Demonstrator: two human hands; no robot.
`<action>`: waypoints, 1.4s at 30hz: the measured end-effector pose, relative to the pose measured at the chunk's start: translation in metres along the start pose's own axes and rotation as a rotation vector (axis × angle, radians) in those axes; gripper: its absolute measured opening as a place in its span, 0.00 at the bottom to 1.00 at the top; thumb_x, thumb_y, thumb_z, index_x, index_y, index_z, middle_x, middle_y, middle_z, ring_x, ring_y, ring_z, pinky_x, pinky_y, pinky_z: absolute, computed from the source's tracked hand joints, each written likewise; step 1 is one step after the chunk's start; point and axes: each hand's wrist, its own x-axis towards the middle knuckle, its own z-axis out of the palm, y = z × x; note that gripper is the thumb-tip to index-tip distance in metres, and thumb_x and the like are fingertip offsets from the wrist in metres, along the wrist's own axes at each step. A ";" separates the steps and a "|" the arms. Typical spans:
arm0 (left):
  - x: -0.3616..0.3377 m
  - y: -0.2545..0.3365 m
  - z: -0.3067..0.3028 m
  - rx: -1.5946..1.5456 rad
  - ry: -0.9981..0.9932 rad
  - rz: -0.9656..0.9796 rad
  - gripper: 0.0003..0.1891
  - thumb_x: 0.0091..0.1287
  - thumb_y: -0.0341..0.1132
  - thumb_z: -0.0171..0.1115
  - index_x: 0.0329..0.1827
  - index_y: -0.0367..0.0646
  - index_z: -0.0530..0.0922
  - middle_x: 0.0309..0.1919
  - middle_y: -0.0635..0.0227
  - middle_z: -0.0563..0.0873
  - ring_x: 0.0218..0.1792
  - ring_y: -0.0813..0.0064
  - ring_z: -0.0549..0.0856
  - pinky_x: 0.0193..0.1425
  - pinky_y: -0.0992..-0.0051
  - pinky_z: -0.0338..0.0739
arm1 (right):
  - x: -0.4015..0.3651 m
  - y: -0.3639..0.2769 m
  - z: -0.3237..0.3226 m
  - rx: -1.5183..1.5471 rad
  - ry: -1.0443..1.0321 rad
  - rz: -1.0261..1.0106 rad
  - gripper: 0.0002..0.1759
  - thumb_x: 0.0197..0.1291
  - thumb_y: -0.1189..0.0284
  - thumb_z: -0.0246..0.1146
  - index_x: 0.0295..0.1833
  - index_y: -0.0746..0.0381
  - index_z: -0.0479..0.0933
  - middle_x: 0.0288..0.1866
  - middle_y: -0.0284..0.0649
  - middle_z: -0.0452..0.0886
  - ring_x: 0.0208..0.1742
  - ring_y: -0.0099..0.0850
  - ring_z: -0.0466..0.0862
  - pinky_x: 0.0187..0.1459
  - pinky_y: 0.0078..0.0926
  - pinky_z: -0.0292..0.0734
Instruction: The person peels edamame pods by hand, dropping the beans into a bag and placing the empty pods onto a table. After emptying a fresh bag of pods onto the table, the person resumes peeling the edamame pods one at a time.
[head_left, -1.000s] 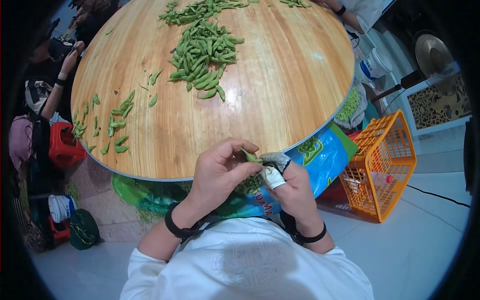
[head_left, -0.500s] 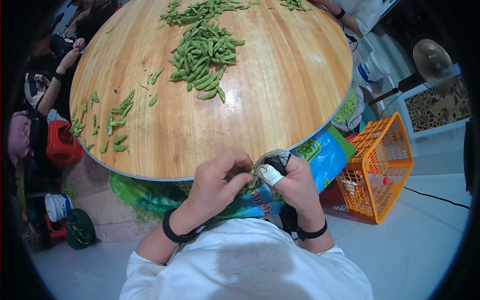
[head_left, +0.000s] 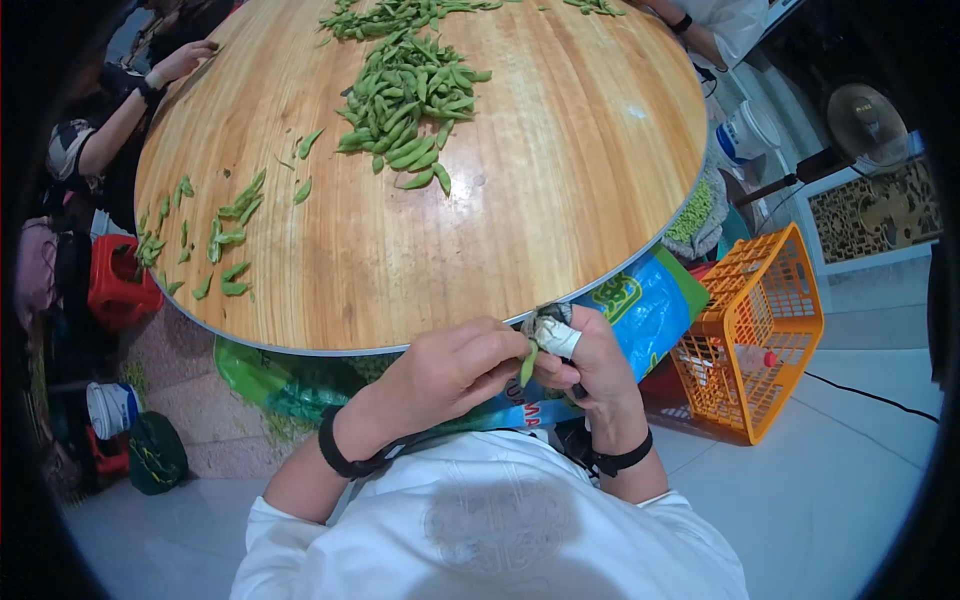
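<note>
A green soybean pod [head_left: 528, 366] hangs between my two hands at the table's near edge. My left hand [head_left: 450, 372] is closed, its thumb and fingertips pinching the pod from the left. Curled in from the right, my right hand [head_left: 600, 368] presses its wrapped fingers against the upper end of the pod. White tape [head_left: 556, 338] and a dark grey covering sit on those fingers. The heap of soybean pods [head_left: 405, 105] lies farther up the round wooden table [head_left: 330, 270]. Below my hands, a blue and green plastic bag [head_left: 640, 305] hangs under the rim.
Scattered pods [head_left: 228, 230] lie at the table's left. At the far left, another person's hand [head_left: 185, 62] touches the rim. An orange plastic crate [head_left: 755, 340] stands on the floor at the right, near a container of shelled beans [head_left: 692, 215]. A red stool [head_left: 120, 285] is at left.
My left hand has turned and its fingers now cover more of the front; the pod has come into clear view. The other person's hand at the left has moved up to the table rim.
</note>
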 end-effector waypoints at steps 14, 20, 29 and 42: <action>-0.015 0.000 0.004 0.129 0.117 0.065 0.12 0.52 0.21 0.63 0.40 0.38 0.76 0.34 0.60 0.82 0.32 0.61 0.83 0.33 0.71 0.78 | -0.009 -0.003 0.010 -0.198 0.207 -0.061 0.06 0.62 0.74 0.56 0.34 0.64 0.74 0.17 0.30 0.70 0.15 0.15 0.64 0.15 0.13 0.55; -0.020 0.013 -0.005 0.182 -0.076 -0.143 0.09 0.55 0.25 0.63 0.39 0.37 0.76 0.34 0.60 0.81 0.37 0.59 0.83 0.42 0.69 0.78 | -0.020 -0.010 0.014 -0.797 0.314 -0.285 0.04 0.59 0.75 0.59 0.36 0.66 0.77 0.22 0.34 0.78 0.19 0.18 0.74 0.19 0.17 0.66; -0.016 0.016 -0.080 0.799 0.049 -0.325 0.15 0.49 0.22 0.60 0.42 0.39 0.76 0.32 0.57 0.80 0.35 0.56 0.80 0.37 0.63 0.76 | -0.010 0.004 0.021 -0.961 0.275 -0.472 0.08 0.57 0.74 0.60 0.38 0.68 0.78 0.29 0.46 0.81 0.29 0.38 0.83 0.32 0.28 0.75; 0.064 -0.084 -0.086 0.834 -0.092 -0.051 0.05 0.53 0.24 0.56 0.30 0.35 0.70 0.28 0.50 0.74 0.33 0.51 0.76 0.36 0.61 0.71 | -0.015 -0.005 0.008 -0.855 0.376 -0.412 0.08 0.57 0.75 0.61 0.39 0.68 0.79 0.28 0.42 0.82 0.29 0.30 0.82 0.33 0.23 0.75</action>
